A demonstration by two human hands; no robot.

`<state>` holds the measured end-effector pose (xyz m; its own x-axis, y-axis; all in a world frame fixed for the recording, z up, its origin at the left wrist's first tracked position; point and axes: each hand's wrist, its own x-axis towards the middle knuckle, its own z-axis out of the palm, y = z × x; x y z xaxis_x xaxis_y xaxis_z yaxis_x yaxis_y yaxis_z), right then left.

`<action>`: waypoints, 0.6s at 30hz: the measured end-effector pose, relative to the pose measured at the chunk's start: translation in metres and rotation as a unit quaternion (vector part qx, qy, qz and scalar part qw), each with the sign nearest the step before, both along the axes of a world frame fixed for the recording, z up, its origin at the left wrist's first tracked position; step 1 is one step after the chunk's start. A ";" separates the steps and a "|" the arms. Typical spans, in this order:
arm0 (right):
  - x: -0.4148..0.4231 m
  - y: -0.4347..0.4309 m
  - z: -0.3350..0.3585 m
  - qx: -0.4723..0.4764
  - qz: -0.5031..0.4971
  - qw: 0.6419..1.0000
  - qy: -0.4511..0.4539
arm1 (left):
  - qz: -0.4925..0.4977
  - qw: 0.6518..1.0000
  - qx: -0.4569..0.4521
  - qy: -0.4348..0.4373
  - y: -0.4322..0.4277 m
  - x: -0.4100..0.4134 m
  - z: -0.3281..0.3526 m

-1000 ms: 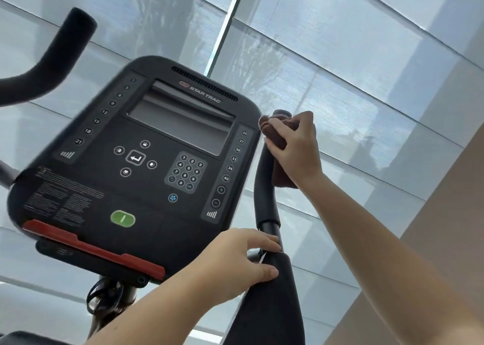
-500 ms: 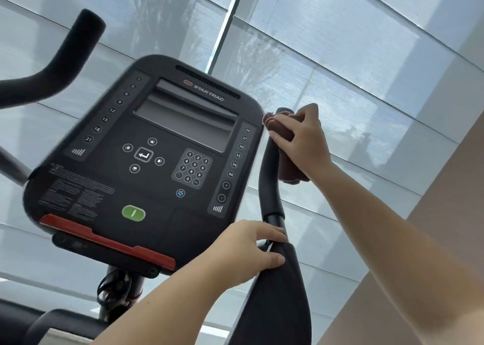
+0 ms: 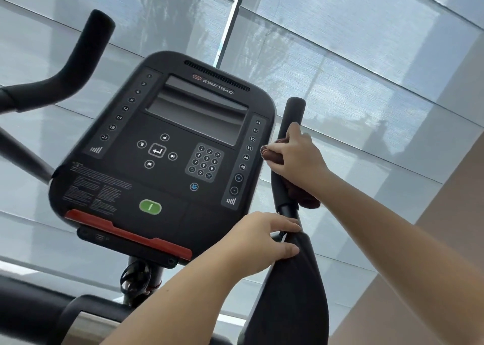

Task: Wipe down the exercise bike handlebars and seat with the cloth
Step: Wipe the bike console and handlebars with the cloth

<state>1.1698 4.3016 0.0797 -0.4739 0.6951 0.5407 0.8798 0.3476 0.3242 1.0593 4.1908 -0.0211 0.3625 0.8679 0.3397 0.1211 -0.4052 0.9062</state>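
Note:
The bike's right handlebar [image 3: 294, 108] rises as a black padded tube just right of the console. My right hand [image 3: 298, 158] grips its middle with a dark brown cloth [image 3: 272, 154] wrapped round the tube; the cloth's loose end hangs below the wrist. The bar's rounded top shows bare above my fingers. My left hand [image 3: 262, 242] holds the wide black pad [image 3: 293, 292] lower on the same bar, thumb curled over its edge. The left handlebar [image 3: 78, 64] curves up at the far left, untouched. The seat is out of view.
The black console [image 3: 167, 150] with screen, keypad, green button and red ledge stands between the two bars, close to my right hand. A black crossbar [image 3: 31, 313] runs along the bottom left. Grey window blinds fill the background; a beige wall [image 3: 445, 240] is at right.
My right hand has slid the cloth down the right handlebar from its tip to the middle, uncovering the top. My left hand has kept its hold on the lower pad.

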 end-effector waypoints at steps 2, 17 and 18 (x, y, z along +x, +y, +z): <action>0.007 -0.008 0.001 -0.070 0.022 0.997 0.021 | -0.003 1.000 0.002 0.001 0.000 -0.001 0.000; 0.072 -0.035 -0.035 -0.199 0.212 0.898 0.332 | 0.003 1.000 -0.023 0.001 -0.003 -0.003 0.004; 0.071 -0.027 -0.035 -0.153 0.213 0.888 0.378 | 0.005 1.000 -0.023 0.002 -0.003 -0.003 0.004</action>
<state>1.2409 4.2750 0.0449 -0.3110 0.7091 0.6328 0.5739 0.6708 -0.4697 1.0565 4.1874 -0.0169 0.3543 0.8863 0.2983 0.1281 -0.3620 0.9233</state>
